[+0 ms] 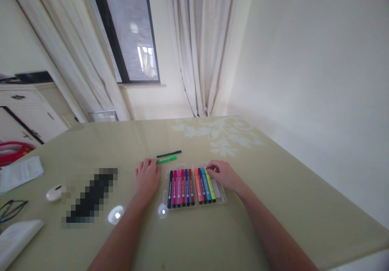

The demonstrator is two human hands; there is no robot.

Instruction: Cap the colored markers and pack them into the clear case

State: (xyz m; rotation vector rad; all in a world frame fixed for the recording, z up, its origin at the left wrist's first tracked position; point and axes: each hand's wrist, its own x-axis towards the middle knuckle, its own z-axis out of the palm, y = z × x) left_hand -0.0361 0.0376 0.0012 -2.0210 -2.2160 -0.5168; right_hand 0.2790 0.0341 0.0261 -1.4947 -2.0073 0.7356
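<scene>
A clear plastic marker case [225, 200] lies unfolded on the table, with a row of colored markers in each half. My right hand [225, 176] is over the right half, its fingers closed at the far end of the yellow marker [210, 188]. That marker lies beside the light blue marker [205, 186] in the row. To the left of the case, my left hand [148, 176] rests on the table with fingers stretched out. Its index fingertip touches the near end of a light green marker [167, 160]; the thumb is hidden. A dark green marker [169, 154] lies just beyond.
To the left are a pixelated dark object [92, 196], a white mouse [54, 193], eyeglasses [13, 210], a white device [20, 238] and a pale packet [22, 174]. A wall [319, 80] runs along the table's right side. Curtains [202, 48] hang behind.
</scene>
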